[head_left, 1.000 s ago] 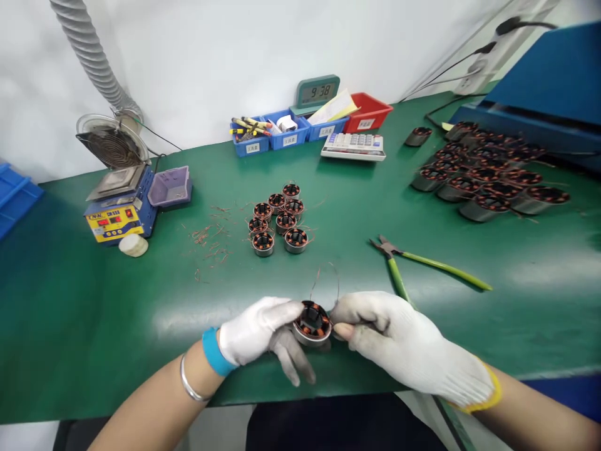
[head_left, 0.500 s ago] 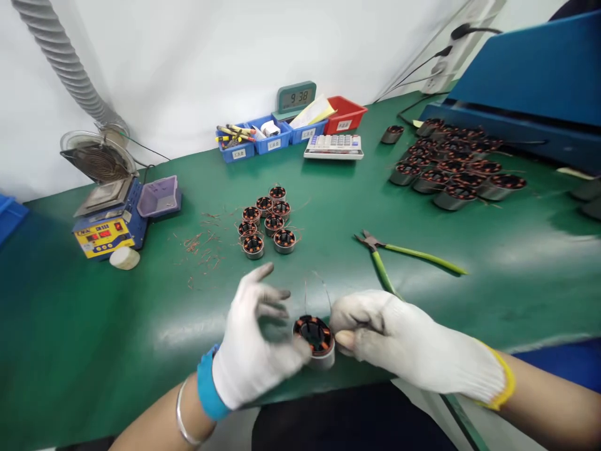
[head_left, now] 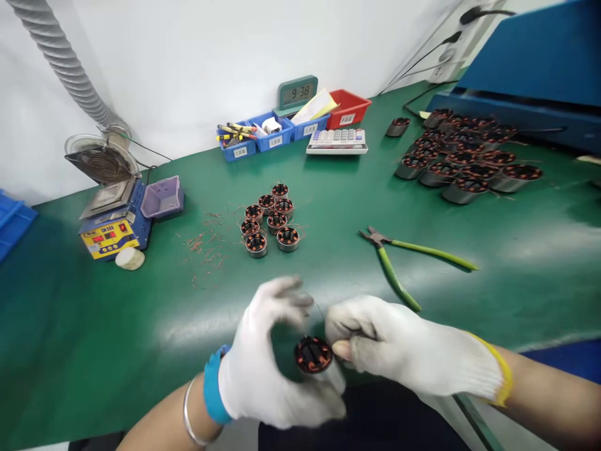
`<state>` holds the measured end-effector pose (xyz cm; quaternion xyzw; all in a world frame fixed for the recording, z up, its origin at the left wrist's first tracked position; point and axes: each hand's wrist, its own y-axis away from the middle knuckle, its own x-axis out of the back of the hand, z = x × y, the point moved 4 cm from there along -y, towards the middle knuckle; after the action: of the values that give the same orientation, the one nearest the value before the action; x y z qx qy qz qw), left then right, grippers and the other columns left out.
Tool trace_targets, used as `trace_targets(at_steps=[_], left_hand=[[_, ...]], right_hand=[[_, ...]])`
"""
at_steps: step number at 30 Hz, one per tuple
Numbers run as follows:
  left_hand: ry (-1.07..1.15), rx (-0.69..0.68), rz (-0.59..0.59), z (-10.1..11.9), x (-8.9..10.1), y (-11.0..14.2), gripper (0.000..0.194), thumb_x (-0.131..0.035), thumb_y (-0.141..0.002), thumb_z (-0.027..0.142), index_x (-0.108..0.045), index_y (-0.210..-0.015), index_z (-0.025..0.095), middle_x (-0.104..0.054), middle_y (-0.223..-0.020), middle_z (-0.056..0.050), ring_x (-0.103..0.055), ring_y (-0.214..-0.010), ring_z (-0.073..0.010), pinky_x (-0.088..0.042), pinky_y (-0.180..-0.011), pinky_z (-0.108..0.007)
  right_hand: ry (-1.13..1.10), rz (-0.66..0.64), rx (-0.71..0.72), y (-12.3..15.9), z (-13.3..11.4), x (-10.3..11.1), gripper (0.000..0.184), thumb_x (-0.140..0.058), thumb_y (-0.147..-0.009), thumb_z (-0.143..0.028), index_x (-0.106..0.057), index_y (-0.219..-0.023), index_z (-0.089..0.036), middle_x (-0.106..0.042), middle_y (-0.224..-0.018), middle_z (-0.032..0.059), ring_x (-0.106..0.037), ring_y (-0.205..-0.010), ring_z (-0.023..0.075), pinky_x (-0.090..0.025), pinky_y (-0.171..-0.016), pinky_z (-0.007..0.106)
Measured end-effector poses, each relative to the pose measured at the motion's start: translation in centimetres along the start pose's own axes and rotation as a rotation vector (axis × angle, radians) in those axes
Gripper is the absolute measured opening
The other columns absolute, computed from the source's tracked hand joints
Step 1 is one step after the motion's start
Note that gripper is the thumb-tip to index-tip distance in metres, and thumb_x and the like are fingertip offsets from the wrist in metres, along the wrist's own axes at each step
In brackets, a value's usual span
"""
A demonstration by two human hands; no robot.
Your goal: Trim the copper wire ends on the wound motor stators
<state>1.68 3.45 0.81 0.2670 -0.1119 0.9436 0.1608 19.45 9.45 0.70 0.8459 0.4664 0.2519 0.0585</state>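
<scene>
A motor stator (head_left: pixel 313 355), a silvery ring with copper windings and a dark core, tilts between my gloved hands at the table's near edge. My left hand (head_left: pixel 272 363) curves around its left side with fingers spread; the thumb lies along the near side, and green tabletop shows between palm and ring. Thin wire rises from the stator near the left fingertips, which are blurred. Against the right rim my right hand (head_left: pixel 370 338) is closed, thumb pressed to the curled fingers. What it pinches is hidden. Green-handled cutting pliers (head_left: pixel 397 282) lie spread beyond it.
Several finished-looking stators (head_left: pixel 277 222) stand mid-table beside copper wire scraps (head_left: pixel 203 241). A larger group of stators (head_left: pixel 462 188) stands at the right. A blue-and-yellow device (head_left: pixel 113 238) is at left, near a purple tray (head_left: pixel 163 199). Bins (head_left: pixel 275 139) and a calculator (head_left: pixel 337 143) line the wall.
The stator has tipped and come slightly nearer to me. My left thumb has slid along its near side, and the left fingers have moved right toward the wire. My right hand remains closed beside it.
</scene>
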Motion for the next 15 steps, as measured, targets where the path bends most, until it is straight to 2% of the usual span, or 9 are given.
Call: trace_targets(at_steps=[2,4,6,8,9,11,12,13,15], left_hand=[[0.0,0.024,-0.061,-0.4,-0.6,-0.8,0.039,-0.086,-0.065,0.038,-0.069,-0.094,0.02,-0.07,-0.093,-0.005,-0.069,-0.085,-0.0231,-0.059,-0.081,-0.038],[-0.089,0.005,-0.051,-0.6,-0.9,-1.5,0.03,-0.082,-0.07,0.035,-0.069,-0.09,0.018,-0.069,-0.086,-0.004,-0.067,-0.078,-0.0219,-0.057,-0.075,-0.036],[-0.287,-0.089,0.088,-0.4,-0.8,-1.8,0.022,-0.074,-0.077,0.027,-0.069,-0.097,0.018,-0.07,-0.093,-0.007,-0.067,-0.085,-0.0248,-0.056,-0.079,-0.039],[-0.492,-0.184,0.239,0.0,-0.5,-1.7,0.03,-0.068,-0.079,0.018,-0.069,-0.109,0.019,-0.069,-0.111,-0.012,-0.065,-0.101,-0.0292,-0.053,-0.088,-0.044],[-0.543,-0.193,0.267,-0.1,-0.5,-1.6,0.034,-0.068,-0.079,0.017,-0.068,-0.112,0.021,-0.066,-0.118,-0.013,-0.063,-0.107,-0.0305,-0.052,-0.09,-0.046],[-0.542,-0.137,0.199,-0.8,-0.5,-1.7,0.036,-0.073,-0.077,0.023,-0.069,-0.113,0.024,-0.064,-0.12,-0.012,-0.062,-0.107,-0.03,-0.053,-0.088,-0.044],[-0.513,-0.097,0.125,-1.2,-0.5,-1.8,0.037,-0.076,-0.076,0.027,-0.07,-0.113,0.025,-0.064,-0.117,-0.011,-0.063,-0.102,-0.0287,-0.054,-0.085,-0.042],[-0.479,-0.06,0.041,-1.7,-0.6,-2.0,0.039,-0.078,-0.075,0.03,-0.07,-0.113,0.025,-0.064,-0.113,-0.01,-0.063,-0.098,-0.0275,-0.054,-0.083,-0.041],[-0.43,-0.026,-0.1,-2.4,-0.5,-2.2,0.045,-0.078,-0.075,0.03,-0.069,-0.119,0.025,-0.065,-0.112,-0.008,-0.063,-0.096,-0.0267,-0.055,-0.084,-0.04]], right_hand=[[0.171,0.085,0.042,0.0,-0.6,0.3,0.022,-0.057,-0.082,-0.038,-0.055,-0.068,-0.021,-0.057,-0.064,0.0004,-0.045,-0.06,0.0139,-0.033,-0.056,0.027],[0.179,0.177,0.045,-0.3,-0.6,0.1,0.021,-0.057,-0.083,-0.037,-0.057,-0.068,-0.022,-0.059,-0.067,0.0012,-0.047,-0.062,0.0149,-0.034,-0.058,0.028],[-0.09,0.219,-0.001,-0.8,0.0,-0.9,0.03,-0.06,-0.082,-0.047,-0.054,-0.068,-0.022,-0.053,-0.061,-0.0007,-0.044,-0.058,0.0142,-0.035,-0.056,0.028],[-0.533,0.216,-0.054,-1.2,1.0,-2.6,0.042,-0.064,-0.079,-0.06,-0.047,-0.068,-0.023,-0.041,-0.053,-0.0063,-0.035,-0.05,0.011,-0.036,-0.053,0.028],[-0.732,0.197,-0.073,-1.3,1.5,-3.5,0.047,-0.066,-0.077,-0.064,-0.044,-0.067,-0.024,-0.034,-0.05,-0.009,-0.03,-0.047,0.0092,-0.038,-0.052,0.028],[-0.937,0.189,-0.1,-0.8,2.6,-4.6,0.053,-0.071,-0.073,-0.068,-0.043,-0.067,-0.023,-0.032,-0.05,-0.0105,-0.027,-0.045,0.0073,-0.042,-0.052,0.029],[-0.93,0.224,-0.112,-0.3,3.3,-4.6,0.052,-0.073,-0.073,-0.068,-0.048,-0.071,-0.022,-0.04,-0.053,-0.0085,-0.033,-0.045,0.0077,-0.045,-0.054,0.03],[-0.862,0.3,-0.124,0.3,4.0,-4.2,0.05,-0.074,-0.073,-0.067,-0.055,-0.079,-0.021,-0.051,-0.06,-0.0044,-0.042,-0.048,0.0098,-0.049,-0.056,0.032],[-0.59,0.546,-0.129,2.0,5.3,-2.2,0.052,-0.074,-0.076,-0.062,-0.062,-0.106,-0.021,-0.069,-0.088,0.0072,-0.063,-0.064,0.0188,-0.056,-0.062,0.036]])
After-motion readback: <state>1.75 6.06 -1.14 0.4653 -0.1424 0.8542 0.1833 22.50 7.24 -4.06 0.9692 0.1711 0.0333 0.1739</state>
